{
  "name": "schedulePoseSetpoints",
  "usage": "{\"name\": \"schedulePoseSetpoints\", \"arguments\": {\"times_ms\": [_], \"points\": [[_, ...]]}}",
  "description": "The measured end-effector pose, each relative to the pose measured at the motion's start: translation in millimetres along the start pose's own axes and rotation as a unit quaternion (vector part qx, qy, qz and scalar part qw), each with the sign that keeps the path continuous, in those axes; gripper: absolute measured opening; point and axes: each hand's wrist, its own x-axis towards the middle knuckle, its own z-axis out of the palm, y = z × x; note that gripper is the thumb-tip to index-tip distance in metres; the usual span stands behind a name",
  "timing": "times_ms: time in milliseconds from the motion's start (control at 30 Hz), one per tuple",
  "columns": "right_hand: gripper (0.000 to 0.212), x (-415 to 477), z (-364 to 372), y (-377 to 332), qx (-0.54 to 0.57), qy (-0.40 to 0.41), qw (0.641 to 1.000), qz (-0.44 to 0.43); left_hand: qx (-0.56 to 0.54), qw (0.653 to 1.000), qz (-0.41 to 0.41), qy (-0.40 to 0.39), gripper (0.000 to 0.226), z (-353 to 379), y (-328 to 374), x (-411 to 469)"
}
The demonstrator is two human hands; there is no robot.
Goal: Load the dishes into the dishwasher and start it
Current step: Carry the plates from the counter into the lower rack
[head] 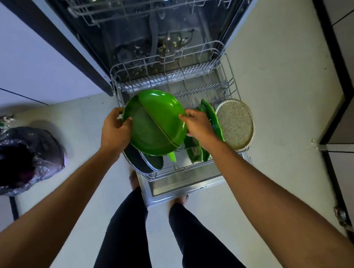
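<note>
I hold two overlapping green plates above the pulled-out lower rack (228, 79) of the open dishwasher. My left hand (115, 131) grips the left rim of the lower green plate (145, 133). My right hand (196, 125) pinches the right rim of the upper green plate (164, 109), which is tilted off the lower one. In the rack stand another green plate (211, 116) on edge, a speckled beige plate (236, 123) at the right, and dark dishes (144, 160) at the front left, partly hidden by the held plates.
The upper rack (153, 4) sits inside the machine above. The open door (183, 183) lies flat in front of my legs and bare feet. A black rubbish bag (22, 160) stands on the pale floor at the left. Cabinets line both sides.
</note>
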Motion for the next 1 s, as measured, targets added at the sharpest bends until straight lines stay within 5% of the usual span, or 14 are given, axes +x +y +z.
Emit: {"name": "schedulePoseSetpoints", "arguments": {"times_ms": [167,367,733,1000], "points": [[0.011,26.3,11.9,-6.6,0.013,-0.011,0.999,0.044,0.067,0.996,-0.033,0.050,0.027,-40.9,12.5,59.6],[0.019,83.4,76.3,23.7,-0.065,0.026,0.998,-0.007,0.110,0.991,-0.048,0.061,0.041,-62.6,16.5,134.2],[0.015,60.3,200.1,-30.8,-0.173,0.011,0.983,-0.063,0.240,0.968,-0.044,0.053,0.036,-48.0,4.9,226.8],[0.025,79.6,238.1,-33.8,-0.381,0.004,0.912,-0.153,0.230,0.970,-0.079,0.004,0.043,-26.6,4.3,248.4]]}}
